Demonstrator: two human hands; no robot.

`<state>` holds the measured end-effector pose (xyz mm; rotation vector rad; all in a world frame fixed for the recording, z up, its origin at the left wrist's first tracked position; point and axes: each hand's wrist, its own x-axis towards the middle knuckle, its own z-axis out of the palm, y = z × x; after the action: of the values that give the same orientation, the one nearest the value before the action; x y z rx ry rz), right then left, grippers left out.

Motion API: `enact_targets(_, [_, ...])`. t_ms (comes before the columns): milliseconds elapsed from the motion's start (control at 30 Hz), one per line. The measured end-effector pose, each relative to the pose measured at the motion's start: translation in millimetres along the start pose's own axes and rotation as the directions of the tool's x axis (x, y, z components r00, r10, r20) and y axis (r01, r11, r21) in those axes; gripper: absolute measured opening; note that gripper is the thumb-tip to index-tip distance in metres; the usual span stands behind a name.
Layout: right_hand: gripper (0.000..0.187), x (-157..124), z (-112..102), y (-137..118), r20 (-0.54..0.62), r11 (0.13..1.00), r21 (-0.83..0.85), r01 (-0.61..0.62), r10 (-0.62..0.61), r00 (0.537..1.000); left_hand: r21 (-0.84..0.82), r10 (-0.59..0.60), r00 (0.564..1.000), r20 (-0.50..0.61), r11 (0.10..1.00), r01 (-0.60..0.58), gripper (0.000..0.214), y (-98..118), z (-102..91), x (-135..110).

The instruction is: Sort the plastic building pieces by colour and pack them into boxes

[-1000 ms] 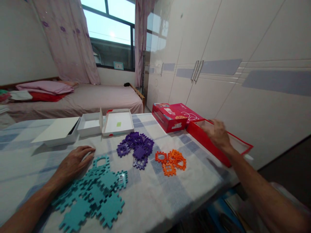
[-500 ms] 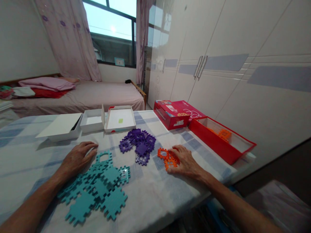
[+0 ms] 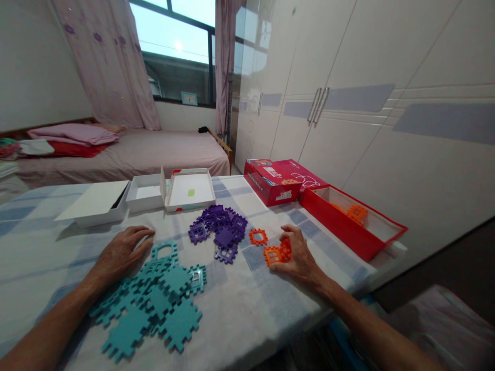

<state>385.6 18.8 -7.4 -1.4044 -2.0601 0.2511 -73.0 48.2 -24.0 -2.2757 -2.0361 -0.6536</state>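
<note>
My right hand (image 3: 297, 257) is closed round a few orange toothed tiles (image 3: 277, 253) on the checked tablecloth. One orange tile (image 3: 258, 237) lies loose just to its left. My left hand (image 3: 120, 251) rests flat with fingers spread at the edge of a heap of teal toothed tiles (image 3: 154, 301). A pile of purple tiles (image 3: 218, 232) sits between the two hands. To the right stands an open red box (image 3: 350, 234) with some orange tiles (image 3: 356, 212) inside.
A closed red box lid (image 3: 280, 180) lies behind the open box. White boxes (image 3: 188, 190) and a white lid (image 3: 96, 202) stand at the far side of the table (image 3: 240, 309). A wardrobe (image 3: 367, 103) is on the right, a bed (image 3: 135, 154) beyond.
My right hand came back from the red box to the orange tiles and gathered a few, drawing them right. One orange tile stayed behind. The left hand stayed put.
</note>
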Motion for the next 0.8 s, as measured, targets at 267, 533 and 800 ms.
enact_targets(267, [0.065, 2, 1, 4, 0.104, 0.993, -0.083, 0.084, -0.075, 0.992, -0.011, 0.001, 1.000, 0.001, 1.000, -0.001, 0.057, -1, 1.1, 1])
enact_targets(533, [0.035, -1, 2, -3, 0.011, 0.989, -0.144, 0.035, -0.033, 0.999, -0.017, -0.009, 1.000, 0.021, 1.000, 0.009, 0.061, 0, -0.3, 1])
enact_targets(800, [0.035, 31, -48, 14, -0.321, 0.981, -0.194, -0.016, -0.048, 0.946, -0.021, 0.004, 1.000, -0.026, 1.000, -0.004, 0.053, -10, 7.2, 1])
